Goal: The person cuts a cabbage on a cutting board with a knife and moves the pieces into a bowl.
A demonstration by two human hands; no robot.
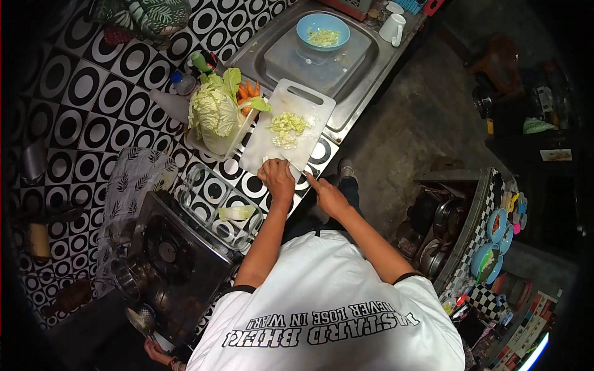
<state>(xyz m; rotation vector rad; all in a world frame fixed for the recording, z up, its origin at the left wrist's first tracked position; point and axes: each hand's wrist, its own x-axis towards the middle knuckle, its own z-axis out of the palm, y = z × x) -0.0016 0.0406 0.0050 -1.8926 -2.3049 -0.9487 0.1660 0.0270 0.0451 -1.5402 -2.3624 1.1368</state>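
The tiled table (pixel 143 137) is the largest thing here, with black and white rings; its far left side goes into dark. In it is the metal sink (pixel 249 59), and a stove (pixel 185 263) stands near the lower left, beside another person's hand (pixel 156 351), which the picture edge partly cuts. The white cutting board (pixel 255 153) lies slanted between the sink and the person. To its left, a pale container (pixel 232 147) bears a whole cabbage (pixel 212 114) and carrots (pixel 245 93) (their lower parts are hidden from me). A glass dish (pixel 197 213) nearer the stove contains a cabbage chunk (pixel 236 213). In the sink area, a blue bowl (pixel 323 32) carries cut bits. The left hand (pixel 278 180) has its fingers bent and close together, pressing a pale piece (pixel 266 159), mostly covered, at the near board edge. The right hand (pixel 329 195) closes around the knife (pixel 300 169), index finger stretched forward; its handle is hidden and its blade is hard to make out. The chopped cabbage (pixel 287 128) lies on the board, beyond both hands.
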